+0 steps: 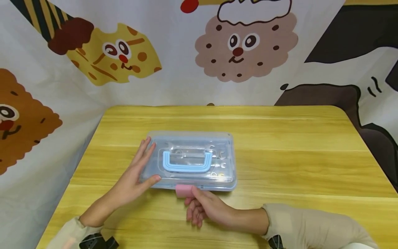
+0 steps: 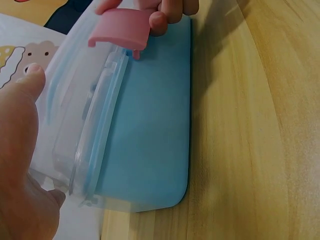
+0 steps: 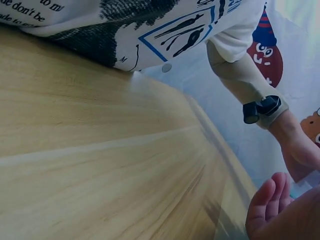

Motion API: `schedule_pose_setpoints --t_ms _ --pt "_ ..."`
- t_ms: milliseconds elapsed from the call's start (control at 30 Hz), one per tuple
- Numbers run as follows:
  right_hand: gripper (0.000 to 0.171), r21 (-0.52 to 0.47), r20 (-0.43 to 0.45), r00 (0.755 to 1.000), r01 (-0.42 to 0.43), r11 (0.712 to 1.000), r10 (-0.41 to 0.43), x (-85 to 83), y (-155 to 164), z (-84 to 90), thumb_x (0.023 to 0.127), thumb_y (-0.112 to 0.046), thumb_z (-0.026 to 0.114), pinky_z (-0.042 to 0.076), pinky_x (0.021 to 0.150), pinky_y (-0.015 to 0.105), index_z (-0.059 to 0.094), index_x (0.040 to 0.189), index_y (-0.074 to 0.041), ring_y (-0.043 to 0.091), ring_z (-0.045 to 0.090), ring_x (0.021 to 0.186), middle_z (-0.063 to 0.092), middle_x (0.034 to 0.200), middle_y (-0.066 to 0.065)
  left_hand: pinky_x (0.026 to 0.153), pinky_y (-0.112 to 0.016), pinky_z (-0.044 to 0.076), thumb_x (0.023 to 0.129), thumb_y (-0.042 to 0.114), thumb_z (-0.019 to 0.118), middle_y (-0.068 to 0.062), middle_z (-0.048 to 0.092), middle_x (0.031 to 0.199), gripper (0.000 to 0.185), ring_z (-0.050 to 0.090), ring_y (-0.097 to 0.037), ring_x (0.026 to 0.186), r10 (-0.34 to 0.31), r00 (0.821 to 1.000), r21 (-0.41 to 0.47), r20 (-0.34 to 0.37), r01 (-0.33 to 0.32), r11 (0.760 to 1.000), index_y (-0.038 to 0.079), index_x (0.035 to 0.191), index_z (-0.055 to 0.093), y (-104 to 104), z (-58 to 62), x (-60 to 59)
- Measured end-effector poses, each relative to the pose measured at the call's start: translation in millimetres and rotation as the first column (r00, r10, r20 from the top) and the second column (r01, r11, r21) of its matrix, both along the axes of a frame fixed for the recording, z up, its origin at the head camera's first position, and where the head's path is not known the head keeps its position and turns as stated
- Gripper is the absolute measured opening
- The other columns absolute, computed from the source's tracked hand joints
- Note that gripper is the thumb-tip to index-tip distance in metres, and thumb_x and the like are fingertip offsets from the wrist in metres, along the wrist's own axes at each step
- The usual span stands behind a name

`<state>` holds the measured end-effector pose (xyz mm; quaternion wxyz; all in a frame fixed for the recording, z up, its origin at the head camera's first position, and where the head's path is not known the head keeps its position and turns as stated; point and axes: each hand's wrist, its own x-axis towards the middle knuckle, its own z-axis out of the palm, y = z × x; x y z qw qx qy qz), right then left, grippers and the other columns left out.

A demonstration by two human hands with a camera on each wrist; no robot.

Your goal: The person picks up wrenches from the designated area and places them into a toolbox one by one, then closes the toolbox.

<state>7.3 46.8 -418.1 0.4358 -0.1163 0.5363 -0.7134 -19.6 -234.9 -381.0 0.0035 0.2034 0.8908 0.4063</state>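
A clear-lidded plastic toolbox (image 1: 192,180) with a light blue base (image 2: 145,130) sits on the table, its lid down. Wrench-shaped pieces (image 1: 221,155) show through the lid, and a light blue carrying handle (image 1: 187,168) lies flat on top. My left hand (image 1: 136,174) rests on the box's left end, fingers spread and fairly straight, thumb over the lid near the front edge. At the middle of the front edge, my right hand (image 1: 211,207) pinches a pink latch (image 1: 184,191), thumb on top. In the left wrist view the latch (image 2: 122,27) stands out from the box front.
The wood-grain table (image 1: 295,162) extends to both sides of the box and behind it. A cartoon-printed cloth (image 1: 174,69) hangs along the table's far edge and left side. Dark devices (image 1: 96,241) are strapped at both sleeves.
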Motion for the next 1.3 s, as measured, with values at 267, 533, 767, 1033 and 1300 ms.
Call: schedule_pose_setpoints --t_ms 267,533,767,1033,1300 --pt "0.062 0.129 -0.113 0.993 0.050 0.990 -0.035 0.6 0 -7.8 0.112 -0.045 0.026 0.041 0.049 0.019 0.057 0.107 0.009 0.010 0.056 0.059 0.066 0.075 0.006 0.109 -0.077 0.017 0.094 0.020 0.075 -0.009 -0.002 0.171 0.089 -0.005 -0.038 0.155 -0.003 1.000 -0.001 -0.002 0.003 1.000 0.012 0.163 0.019 0 -0.5 0.0" --pt "0.037 0.182 -0.201 0.980 0.037 0.983 0.000 -0.4 -2 -13.0 0.112 -0.023 0.042 0.037 0.044 0.017 0.059 0.105 0.009 0.010 0.050 0.054 0.064 0.073 0.003 0.105 -0.080 0.021 0.094 0.018 0.075 -0.009 0.000 0.171 0.078 -0.005 -0.038 0.155 -0.010 1.000 -0.015 -0.020 0.010 1.000 0.016 0.160 0.034 -1 -0.9 -0.7" --pt "0.032 0.211 -0.133 0.990 0.072 0.975 -0.044 -0.8 -5 -14.8 0.110 -0.024 0.047 0.035 0.042 0.018 0.060 0.101 0.004 0.008 0.050 0.050 0.062 0.067 0.002 0.105 -0.079 0.024 0.093 0.018 0.075 -0.012 0.007 0.170 0.069 0.000 -0.039 0.154 -0.017 0.995 -0.081 -0.094 0.009 0.997 0.016 0.155 0.045 0 -1.5 -1.8" --pt "0.030 0.223 -0.088 0.993 0.093 0.970 -0.075 -0.5 -7 -17.4 0.109 -0.025 0.049 0.035 0.040 0.018 0.059 0.096 0.001 0.006 0.048 0.045 0.060 0.062 0.002 0.104 -0.080 0.025 0.098 0.028 0.070 -0.016 0.011 0.169 0.050 0.000 -0.043 0.154 -0.090 0.982 -0.143 -0.167 0.066 0.987 0.016 0.145 0.056 -6 -4.1 -4.8" --pt "0.030 0.239 -0.096 0.990 0.122 0.963 -0.102 1.4 -10 -20.1 0.109 -0.023 0.051 0.041 0.043 0.019 0.058 0.092 0.001 0.006 0.047 0.045 0.056 0.058 0.001 0.104 -0.080 0.024 0.099 0.032 0.068 -0.014 0.013 0.169 0.047 0.000 -0.042 0.154 -0.121 0.978 -0.138 -0.171 0.097 0.986 0.016 0.142 0.059 -10 -5.9 -7.3"
